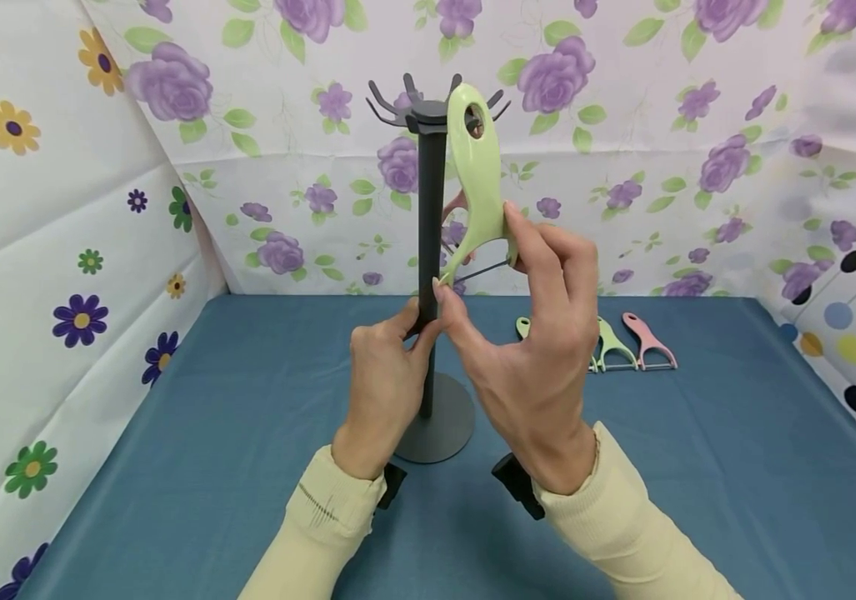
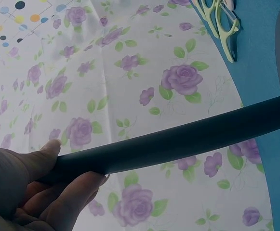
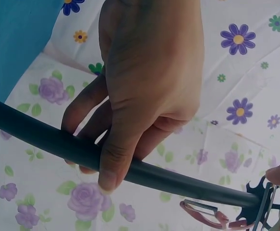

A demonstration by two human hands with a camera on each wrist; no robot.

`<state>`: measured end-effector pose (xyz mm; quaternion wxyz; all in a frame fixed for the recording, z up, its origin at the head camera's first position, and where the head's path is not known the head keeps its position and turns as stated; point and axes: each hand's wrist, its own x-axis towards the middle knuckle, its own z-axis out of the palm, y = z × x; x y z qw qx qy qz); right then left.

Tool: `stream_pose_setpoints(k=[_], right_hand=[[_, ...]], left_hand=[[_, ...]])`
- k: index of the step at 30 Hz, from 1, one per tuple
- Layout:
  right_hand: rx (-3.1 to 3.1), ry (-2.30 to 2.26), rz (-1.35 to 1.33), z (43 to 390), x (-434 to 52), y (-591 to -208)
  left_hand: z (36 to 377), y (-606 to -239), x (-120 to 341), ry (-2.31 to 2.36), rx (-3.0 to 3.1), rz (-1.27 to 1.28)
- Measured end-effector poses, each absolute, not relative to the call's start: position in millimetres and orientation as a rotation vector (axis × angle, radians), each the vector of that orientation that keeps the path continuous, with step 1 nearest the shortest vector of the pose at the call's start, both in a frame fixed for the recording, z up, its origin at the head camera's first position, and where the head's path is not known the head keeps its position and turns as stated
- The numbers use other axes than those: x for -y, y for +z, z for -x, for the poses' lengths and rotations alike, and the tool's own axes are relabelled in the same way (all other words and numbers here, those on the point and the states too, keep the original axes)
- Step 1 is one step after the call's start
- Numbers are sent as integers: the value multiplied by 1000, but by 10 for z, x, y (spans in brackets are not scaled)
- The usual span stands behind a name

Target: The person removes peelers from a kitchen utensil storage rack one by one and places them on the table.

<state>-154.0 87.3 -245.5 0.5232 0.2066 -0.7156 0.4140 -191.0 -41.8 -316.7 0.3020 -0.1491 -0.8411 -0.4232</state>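
Note:
A dark grey stand has a ring of upturned hooks [image 1: 428, 108] on its upright pole [image 1: 431, 200]. My left hand [image 1: 386, 379] grips this pole below the middle, thumb on one side and fingers round the other, as the left wrist view also shows. With thumb and fingers, my right hand [image 1: 548, 342] pinches a light green peeler [image 1: 478, 183] by its blade end. The peeler stands handle up, its holed end overlapping the hooks' right side. Behind it a pink peeler [image 3: 221, 216] hangs from the rack, mostly hidden in the head view.
On the blue cloth [image 1: 247, 433] at the back right lie several more peelers, among them a green one [image 1: 611, 346] and a pink one [image 1: 648, 342]. The stand's round base [image 1: 446, 429] rests on the cloth. Flowered sheets [image 1: 285, 208] rise behind and at the sides.

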Motion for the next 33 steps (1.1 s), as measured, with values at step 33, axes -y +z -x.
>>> stream_pose_setpoints(k=[33], right_hand=[[1739,969,-451,1532,-1267,-2607]], left_hand=[[1917,-3119,438,-1122,2295,426]])
